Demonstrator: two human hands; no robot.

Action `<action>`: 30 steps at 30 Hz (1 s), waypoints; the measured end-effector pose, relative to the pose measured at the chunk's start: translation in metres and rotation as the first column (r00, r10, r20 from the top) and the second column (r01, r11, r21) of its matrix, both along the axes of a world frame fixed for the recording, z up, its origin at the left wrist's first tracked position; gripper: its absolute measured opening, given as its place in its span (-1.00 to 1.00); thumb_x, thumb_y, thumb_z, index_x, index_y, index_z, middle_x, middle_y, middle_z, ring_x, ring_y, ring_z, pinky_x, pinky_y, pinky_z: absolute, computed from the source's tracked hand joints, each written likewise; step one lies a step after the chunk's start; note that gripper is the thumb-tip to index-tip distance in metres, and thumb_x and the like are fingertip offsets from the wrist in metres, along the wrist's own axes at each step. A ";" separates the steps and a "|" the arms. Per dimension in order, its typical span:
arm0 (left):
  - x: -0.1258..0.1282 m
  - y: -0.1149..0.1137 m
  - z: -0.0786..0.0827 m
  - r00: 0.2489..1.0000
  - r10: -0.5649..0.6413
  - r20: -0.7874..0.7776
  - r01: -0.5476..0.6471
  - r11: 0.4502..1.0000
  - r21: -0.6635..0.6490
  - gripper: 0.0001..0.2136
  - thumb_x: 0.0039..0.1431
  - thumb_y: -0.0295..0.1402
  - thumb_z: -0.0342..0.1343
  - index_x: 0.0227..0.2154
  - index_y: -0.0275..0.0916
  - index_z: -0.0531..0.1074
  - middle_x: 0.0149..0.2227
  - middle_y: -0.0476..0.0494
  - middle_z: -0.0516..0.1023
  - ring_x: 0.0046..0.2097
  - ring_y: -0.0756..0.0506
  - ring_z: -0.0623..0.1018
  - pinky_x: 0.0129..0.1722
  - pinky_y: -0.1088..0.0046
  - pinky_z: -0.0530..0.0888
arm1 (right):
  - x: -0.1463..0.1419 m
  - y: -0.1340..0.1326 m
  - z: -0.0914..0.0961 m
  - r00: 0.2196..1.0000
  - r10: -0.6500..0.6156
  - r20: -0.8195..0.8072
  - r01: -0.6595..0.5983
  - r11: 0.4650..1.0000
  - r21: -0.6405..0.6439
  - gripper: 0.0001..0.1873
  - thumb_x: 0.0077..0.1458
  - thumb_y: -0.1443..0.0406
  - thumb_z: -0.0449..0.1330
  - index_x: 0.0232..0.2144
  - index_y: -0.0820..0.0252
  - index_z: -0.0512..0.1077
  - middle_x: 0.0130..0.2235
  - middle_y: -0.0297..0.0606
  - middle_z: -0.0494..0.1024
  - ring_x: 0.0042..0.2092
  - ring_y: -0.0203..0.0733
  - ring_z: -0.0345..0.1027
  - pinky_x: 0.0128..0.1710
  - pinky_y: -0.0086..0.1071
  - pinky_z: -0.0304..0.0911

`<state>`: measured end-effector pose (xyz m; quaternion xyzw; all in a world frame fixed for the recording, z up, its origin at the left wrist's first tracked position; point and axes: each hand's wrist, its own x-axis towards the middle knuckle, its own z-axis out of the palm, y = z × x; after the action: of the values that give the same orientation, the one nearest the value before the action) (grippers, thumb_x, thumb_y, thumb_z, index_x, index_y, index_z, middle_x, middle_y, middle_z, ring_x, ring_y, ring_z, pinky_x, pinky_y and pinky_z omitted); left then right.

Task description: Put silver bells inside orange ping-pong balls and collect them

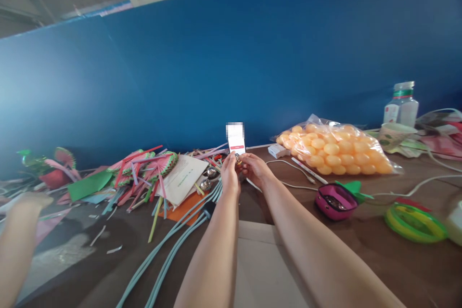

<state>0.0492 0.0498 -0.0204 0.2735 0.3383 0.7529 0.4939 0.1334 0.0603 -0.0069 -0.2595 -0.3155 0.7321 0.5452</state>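
Both my arms reach forward over a brown table [397, 260]. My left hand [230, 172] and my right hand [253, 166] meet at the table's far middle, fingers pinched together around a small dark object I cannot make out. Just behind the fingertips a small white card with a red band [237, 144] stands upright; whether my fingers hold it I cannot tell. Two shiny metal balls [208, 179] lie left of my left hand, beside a sheet of printed paper [183, 178].
A clear bag of orange balls [334, 149] lies at right, with a white bottle [402, 105], a magenta case [335, 201] and green-yellow rings [415, 223]. Coloured straws and folded paper fans [144, 166] pile up at left. Pale blue tubes [173, 245] run toward me. Another person's arm [18, 240] is far left.
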 end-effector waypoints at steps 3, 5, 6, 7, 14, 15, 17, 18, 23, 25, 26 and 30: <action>0.001 0.000 0.001 1.000 -0.004 -0.004 0.004 1.000 0.007 -0.58 -0.15 -0.19 0.35 -0.20 -0.31 0.55 -0.34 -0.14 0.56 -0.43 0.01 0.49 -0.42 0.50 0.38 | -0.001 0.000 0.001 1.000 -0.001 -0.011 0.001 1.000 0.012 -0.64 -0.35 0.29 0.50 -0.51 0.19 0.40 -0.59 -0.44 0.35 -0.57 -0.45 0.11 -0.65 -0.56 0.02; 0.001 0.001 0.000 1.000 0.002 -0.011 -0.002 1.000 0.000 -0.59 -0.16 -0.19 0.36 -0.23 -0.30 0.55 -0.36 -0.13 0.56 -0.43 0.01 0.49 -0.41 0.50 0.39 | -0.001 0.000 0.001 1.000 0.005 -0.016 -0.005 1.000 0.016 -0.64 -0.34 0.29 0.50 -0.51 0.20 0.40 -0.60 -0.46 0.33 -0.58 -0.46 0.11 -0.65 -0.57 0.01; 0.001 0.001 0.000 1.000 0.005 -0.016 -0.005 1.000 -0.003 -0.61 -0.16 -0.19 0.36 -0.25 -0.30 0.55 -0.38 -0.12 0.56 -0.44 0.01 0.49 -0.41 0.50 0.40 | -0.001 0.001 0.000 1.000 0.005 -0.023 -0.004 1.000 0.015 -0.65 -0.33 0.29 0.49 -0.51 0.20 0.39 -0.60 -0.47 0.32 -0.58 -0.47 0.11 -0.65 -0.58 0.01; 0.001 0.002 -0.001 1.000 0.006 -0.024 -0.006 1.000 -0.004 -0.63 -0.14 -0.19 0.35 -0.26 -0.30 0.55 -0.39 -0.11 0.56 -0.44 0.02 0.48 -0.41 0.50 0.40 | 0.000 0.001 -0.001 0.999 0.003 -0.032 -0.003 1.000 0.011 -0.66 -0.31 0.29 0.48 -0.50 0.20 0.39 -0.60 -0.47 0.33 -0.58 -0.47 0.11 -0.65 -0.58 0.01; 0.001 0.001 -0.001 0.999 -0.012 -0.042 0.011 1.000 -0.010 -0.68 -0.09 -0.24 0.32 -0.27 -0.30 0.57 -0.43 -0.10 0.56 -0.48 0.03 0.47 -0.46 0.53 0.38 | 0.000 0.005 -0.005 0.999 -0.008 -0.037 0.007 1.000 -0.019 -0.72 -0.14 0.26 0.40 -0.50 0.18 0.33 -0.57 -0.46 0.34 -0.59 -0.45 0.13 -0.68 -0.57 0.03; 0.001 0.001 0.000 0.999 -0.013 -0.038 0.013 1.000 -0.011 -0.68 -0.10 -0.25 0.32 -0.26 -0.30 0.56 -0.42 -0.10 0.56 -0.47 0.03 0.48 -0.46 0.53 0.38 | 0.001 0.005 -0.004 0.999 -0.004 -0.032 0.004 1.000 -0.019 -0.73 -0.14 0.27 0.39 -0.49 0.18 0.34 -0.57 -0.46 0.34 -0.59 -0.45 0.12 -0.68 -0.58 0.02; 0.001 0.000 0.001 0.999 -0.019 -0.033 0.018 1.000 -0.010 -0.67 -0.10 -0.27 0.32 -0.24 -0.30 0.56 -0.39 -0.11 0.57 -0.46 0.02 0.49 -0.46 0.53 0.38 | 0.001 0.004 -0.002 1.000 0.011 -0.022 -0.011 1.000 -0.006 -0.75 -0.14 0.29 0.39 -0.46 0.20 0.37 -0.57 -0.46 0.34 -0.59 -0.47 0.10 -0.69 -0.59 0.00; 0.001 -0.001 0.001 0.999 -0.024 -0.032 0.023 1.000 -0.008 -0.67 -0.11 -0.27 0.32 -0.24 -0.30 0.56 -0.37 -0.12 0.58 -0.45 0.02 0.49 -0.46 0.54 0.38 | 0.001 0.003 -0.001 1.000 0.017 -0.017 -0.017 1.000 0.004 -0.76 -0.15 0.30 0.39 -0.45 0.20 0.39 -0.57 -0.46 0.34 -0.59 -0.47 0.10 -0.69 -0.60 0.00; 0.001 -0.001 0.000 0.998 -0.051 -0.034 0.051 0.999 0.011 -0.65 -0.10 -0.29 0.32 -0.20 -0.28 0.55 -0.32 -0.13 0.60 -0.42 0.01 0.52 -0.41 0.52 0.41 | 0.003 0.003 -0.001 1.000 0.009 -0.001 -0.009 1.000 0.028 -0.78 -0.13 0.30 0.38 -0.41 0.20 0.43 -0.57 -0.45 0.36 -0.59 -0.47 0.12 -0.68 -0.60 0.01; 0.001 -0.001 0.000 0.997 -0.067 -0.048 0.068 0.997 0.027 -0.64 -0.09 -0.28 0.32 -0.18 -0.27 0.55 -0.32 -0.13 0.59 -0.42 0.01 0.52 -0.40 0.51 0.42 | 0.003 0.004 -0.002 1.000 -0.004 -0.008 0.004 1.000 0.018 -0.79 -0.10 0.28 0.37 -0.41 0.18 0.42 -0.56 -0.44 0.38 -0.58 -0.44 0.16 -0.67 -0.58 0.04; 0.001 -0.001 0.000 0.995 -0.075 -0.059 0.077 0.996 0.034 -0.63 -0.08 -0.28 0.32 -0.17 -0.27 0.54 -0.33 -0.12 0.59 -0.42 0.01 0.52 -0.40 0.51 0.41 | 0.003 0.004 -0.003 1.000 -0.010 -0.013 0.010 1.000 0.014 -0.79 -0.09 0.26 0.37 -0.41 0.18 0.42 -0.55 -0.43 0.40 -0.57 -0.43 0.18 -0.66 -0.57 0.05; 0.002 -0.002 -0.001 0.987 -0.102 -0.121 0.106 0.994 0.028 -0.59 -0.05 -0.24 0.31 -0.11 -0.26 0.53 -0.37 -0.11 0.58 -0.43 -0.01 0.51 -0.41 0.48 0.41 | 0.003 0.005 -0.003 1.000 -0.018 0.004 0.018 1.000 0.016 -0.73 -0.10 0.18 0.38 -0.41 0.17 0.40 -0.54 -0.40 0.43 -0.56 -0.39 0.22 -0.66 -0.54 0.06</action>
<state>0.0517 0.0477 -0.0210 0.3436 0.3395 0.7141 0.5068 0.1364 0.0657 -0.0102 -0.2593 -0.3200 0.7242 0.5531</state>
